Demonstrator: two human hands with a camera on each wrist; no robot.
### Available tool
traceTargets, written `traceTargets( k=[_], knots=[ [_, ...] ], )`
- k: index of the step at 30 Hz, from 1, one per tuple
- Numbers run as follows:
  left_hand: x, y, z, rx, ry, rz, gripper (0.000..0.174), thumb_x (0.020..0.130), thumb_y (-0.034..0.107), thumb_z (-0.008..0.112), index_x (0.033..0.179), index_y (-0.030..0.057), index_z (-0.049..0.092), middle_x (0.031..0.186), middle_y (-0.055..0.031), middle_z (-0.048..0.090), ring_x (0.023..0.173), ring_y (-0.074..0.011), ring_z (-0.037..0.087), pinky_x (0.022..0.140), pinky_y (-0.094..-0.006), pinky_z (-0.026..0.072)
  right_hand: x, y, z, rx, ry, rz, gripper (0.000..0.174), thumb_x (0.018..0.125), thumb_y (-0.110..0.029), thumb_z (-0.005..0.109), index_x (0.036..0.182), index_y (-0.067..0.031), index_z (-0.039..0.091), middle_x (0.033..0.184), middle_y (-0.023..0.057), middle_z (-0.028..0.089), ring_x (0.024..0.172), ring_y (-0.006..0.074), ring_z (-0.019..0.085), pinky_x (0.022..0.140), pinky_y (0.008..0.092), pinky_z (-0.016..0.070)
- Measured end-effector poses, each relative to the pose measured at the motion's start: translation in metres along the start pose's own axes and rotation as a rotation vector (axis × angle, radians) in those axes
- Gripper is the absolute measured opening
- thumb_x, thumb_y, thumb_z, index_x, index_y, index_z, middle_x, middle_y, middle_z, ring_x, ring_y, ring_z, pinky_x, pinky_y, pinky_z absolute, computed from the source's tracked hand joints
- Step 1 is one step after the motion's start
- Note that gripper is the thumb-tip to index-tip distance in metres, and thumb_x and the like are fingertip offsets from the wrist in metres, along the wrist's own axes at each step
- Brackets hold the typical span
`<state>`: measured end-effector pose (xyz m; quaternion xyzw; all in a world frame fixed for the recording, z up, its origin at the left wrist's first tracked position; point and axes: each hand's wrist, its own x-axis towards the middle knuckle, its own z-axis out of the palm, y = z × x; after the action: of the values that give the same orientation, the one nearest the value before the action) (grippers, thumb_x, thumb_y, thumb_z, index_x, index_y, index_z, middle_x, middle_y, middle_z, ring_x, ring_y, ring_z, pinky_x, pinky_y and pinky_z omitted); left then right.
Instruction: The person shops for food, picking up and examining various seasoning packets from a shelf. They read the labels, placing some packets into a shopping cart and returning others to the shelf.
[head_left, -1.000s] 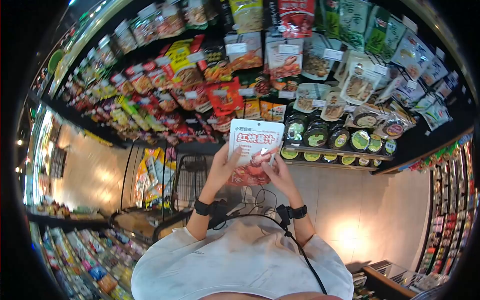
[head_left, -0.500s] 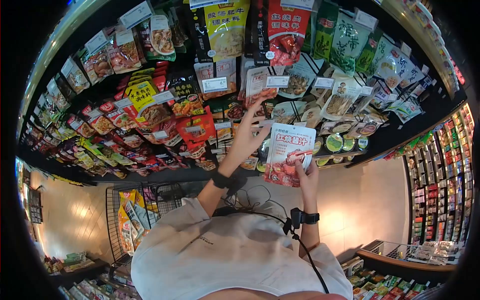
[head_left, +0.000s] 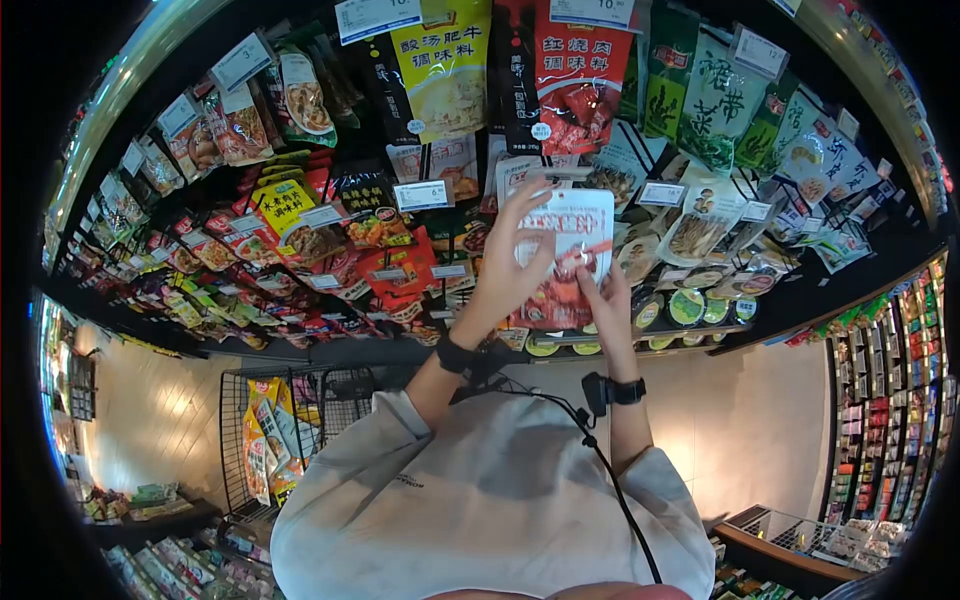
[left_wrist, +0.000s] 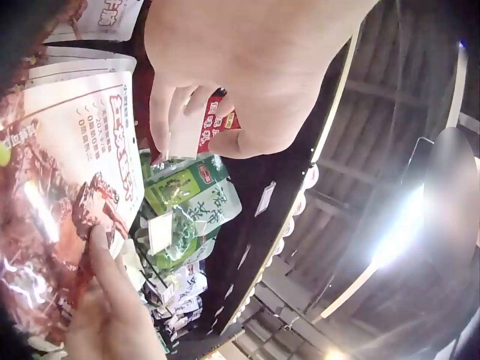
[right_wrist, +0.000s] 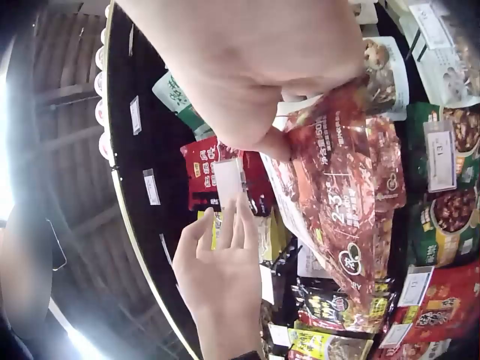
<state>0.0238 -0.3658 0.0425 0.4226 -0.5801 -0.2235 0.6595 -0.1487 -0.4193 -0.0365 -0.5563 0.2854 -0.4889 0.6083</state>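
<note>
A white and red pouch [head_left: 565,295] is in my right hand [head_left: 612,310], its thumb lying on the printed front. Behind the pouch's upper left part my left hand [head_left: 512,262] is raised, its upper fingers at a price tag [head_left: 548,173] seen nearly edge-on. From the right wrist, the left hand [right_wrist: 225,277] shows fairly straight fingers touching the white tag [right_wrist: 229,181], thumb apart. That view also has the right hand [right_wrist: 255,67] gripping the pouch [right_wrist: 337,195] by its edge. Similar pouches hang behind the tag, partly covered by the hands.
Hanging packets fill the rack, with a yellow packet [head_left: 445,80] and a red packet [head_left: 580,95] above the hands. Round tubs [head_left: 686,307] line the lower right shelf. A wire cart [head_left: 235,440] holding packets stands at the lower left.
The shelf is now closer in the head view. My left hand has come to the tag, which has tipped up. The held pouch has moved up and left, nearer the left hand.
</note>
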Motion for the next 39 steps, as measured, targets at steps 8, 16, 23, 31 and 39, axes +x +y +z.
traceTargets(
  k=[8, 16, 23, 31, 39],
  knots=[
    [0.010, -0.002, 0.006, -0.001, 0.073, -0.005, 0.061, 0.088, -0.009, 0.051, 0.147, 0.0001, 0.034, 0.145, -0.0162, 0.046, 0.134, -0.0258, 0.047, 0.095, -0.0341, 0.0504, 0.040, 0.020, -0.004, 0.004, -0.059, 0.010, 0.032, 0.095, -0.021, 0.068, 0.118, -0.0012, 0.058, 0.103, 0.0027, 0.065, 0.091, 0.0042, 0.056, 0.076, 0.0220, 0.0446],
    [0.010, -0.006, 0.012, 0.030, 0.156, 0.000, 0.056, 0.089, -0.008, 0.051, 0.143, -0.0013, 0.037, 0.140, -0.0165, 0.049, 0.132, -0.0248, 0.049, 0.092, -0.0318, 0.0514, 0.049, 0.019, -0.008, 0.002, -0.117, 0.029, 0.030, 0.096, -0.019, 0.066, 0.118, -0.0009, 0.058, 0.104, 0.0027, 0.067, 0.091, 0.0065, 0.058, 0.080, 0.0233, 0.0461],
    [-0.001, -0.055, 0.000, 0.090, 0.297, -0.073, 0.044, 0.087, -0.005, 0.055, 0.131, -0.0031, 0.044, 0.127, -0.0165, 0.053, 0.119, -0.0234, 0.056, 0.086, -0.0322, 0.0536, 0.090, 0.045, -0.002, -0.041, -0.093, 0.039, 0.030, 0.095, -0.020, 0.067, 0.116, 0.0007, 0.061, 0.100, 0.0019, 0.067, 0.087, 0.0062, 0.056, 0.078, 0.0237, 0.0454],
    [0.028, -0.123, -0.025, 0.531, 0.362, -0.122, 0.090, 0.079, 0.023, 0.078, 0.145, -0.0094, 0.025, 0.143, -0.0318, 0.035, 0.131, -0.0417, 0.043, 0.109, -0.0426, 0.0361, 0.134, 0.079, 0.000, -0.382, 0.101, -0.279, 0.047, 0.089, -0.017, 0.072, 0.124, 0.0047, 0.051, 0.112, 0.0122, 0.061, 0.098, 0.0169, 0.056, 0.089, 0.0300, 0.0440],
    [0.052, -0.170, -0.018, 0.071, 0.336, -0.162, 0.094, 0.085, 0.033, 0.074, 0.148, -0.0113, 0.020, 0.139, -0.0312, 0.045, 0.130, -0.0358, 0.047, 0.109, -0.0404, 0.0370, 0.170, 0.102, 0.009, -0.367, -0.078, -0.285, 0.081, 0.083, -0.009, 0.075, 0.148, 0.0030, 0.028, 0.141, 0.0193, 0.044, 0.127, 0.0251, 0.048, 0.106, 0.0352, 0.0378]
  ],
)
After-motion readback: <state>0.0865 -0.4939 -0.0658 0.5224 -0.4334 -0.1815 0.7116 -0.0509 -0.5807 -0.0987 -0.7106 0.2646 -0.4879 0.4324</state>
